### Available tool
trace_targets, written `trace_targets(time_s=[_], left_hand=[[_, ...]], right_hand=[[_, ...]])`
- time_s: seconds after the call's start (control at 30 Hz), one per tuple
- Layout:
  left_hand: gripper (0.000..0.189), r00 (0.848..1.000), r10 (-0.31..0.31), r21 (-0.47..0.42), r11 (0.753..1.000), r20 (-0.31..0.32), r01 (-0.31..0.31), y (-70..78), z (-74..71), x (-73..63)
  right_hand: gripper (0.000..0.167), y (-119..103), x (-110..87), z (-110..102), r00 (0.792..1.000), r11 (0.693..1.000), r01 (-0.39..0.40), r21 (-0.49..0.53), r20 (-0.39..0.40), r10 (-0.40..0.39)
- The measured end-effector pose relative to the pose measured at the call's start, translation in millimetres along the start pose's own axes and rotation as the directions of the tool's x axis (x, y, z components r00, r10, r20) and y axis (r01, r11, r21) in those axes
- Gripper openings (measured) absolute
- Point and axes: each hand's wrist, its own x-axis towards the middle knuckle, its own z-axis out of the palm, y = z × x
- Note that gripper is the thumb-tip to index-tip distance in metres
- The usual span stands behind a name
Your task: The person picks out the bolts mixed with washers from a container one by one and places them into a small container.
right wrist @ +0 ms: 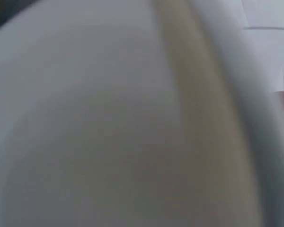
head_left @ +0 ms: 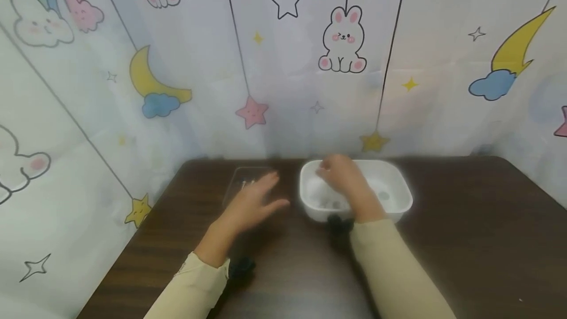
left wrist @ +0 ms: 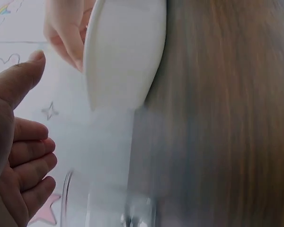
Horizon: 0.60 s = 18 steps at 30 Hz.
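Observation:
My left hand (head_left: pixel 250 206), fingers extended and thumb apart, hovers by a clear plastic box (head_left: pixel 235 183) at the back left. Small shiny pieces (head_left: pixel 248 183) show inside that box, partly behind the hand. My right hand (head_left: pixel 343 176) is over the left half of a white oval-cornered tub (head_left: pixel 400 196), its fingers bent downward. In the left wrist view the right hand (left wrist: pixel 68 28) is beside the tub's rim (left wrist: pixel 90 61); I cannot tell whether its fingertips pinch something. Small greyish round pieces (head_left: pixel 336 205) lie on the tub's floor. The tub's blurred white wall (right wrist: pixel 109 118) fills the right wrist view.
Both containers stand near the back edge of a dark brown wooden table (head_left: pixel 465 240). Behind it hangs a white curtain (head_left: pixel 301 73) printed with bunnies, stars and moons. Dark wrist-worn pieces (head_left: pixel 241 267) sit below both hands.

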Motion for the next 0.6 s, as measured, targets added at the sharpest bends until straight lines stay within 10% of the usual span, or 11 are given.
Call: trace_targets(time_s=[0.6], left_hand=[[0.07, 0.995, 0.089, -0.021, 0.996, 0.054, -0.088, 28.2, 33.4, 24.1]], right_hand=[[0.042, 21.3, -5.2, 2.9, 0.962, 0.974, -0.225, -0.005, 0.161, 0.222]])
